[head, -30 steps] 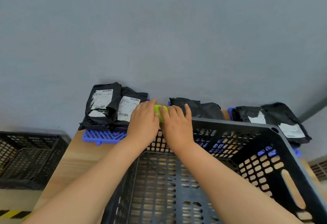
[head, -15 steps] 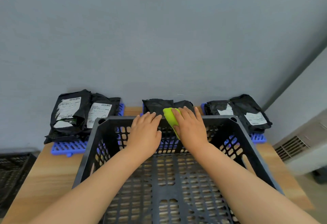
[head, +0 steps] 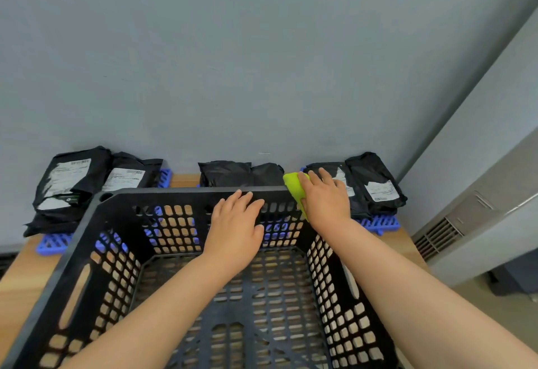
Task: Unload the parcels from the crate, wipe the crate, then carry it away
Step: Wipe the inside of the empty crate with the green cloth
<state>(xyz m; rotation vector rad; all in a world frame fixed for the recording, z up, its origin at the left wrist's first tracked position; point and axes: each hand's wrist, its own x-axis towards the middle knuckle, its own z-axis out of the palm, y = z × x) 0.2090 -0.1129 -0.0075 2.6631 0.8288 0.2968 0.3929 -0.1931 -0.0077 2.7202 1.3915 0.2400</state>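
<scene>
Cloth (head: 293, 185) and right hand (head: 326, 202) now at far-right corner of crate (head: 174, 191).

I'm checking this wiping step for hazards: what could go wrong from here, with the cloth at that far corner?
1. The right hand presses the green cloth on the crate at its far right corner, close beside the right-hand parcel stack. A wide swipe could knock those parcels off their blue pallet.
2. The left hand leans on the crate's far side. A push could slide the crate into the middle parcels just behind it.
</scene>
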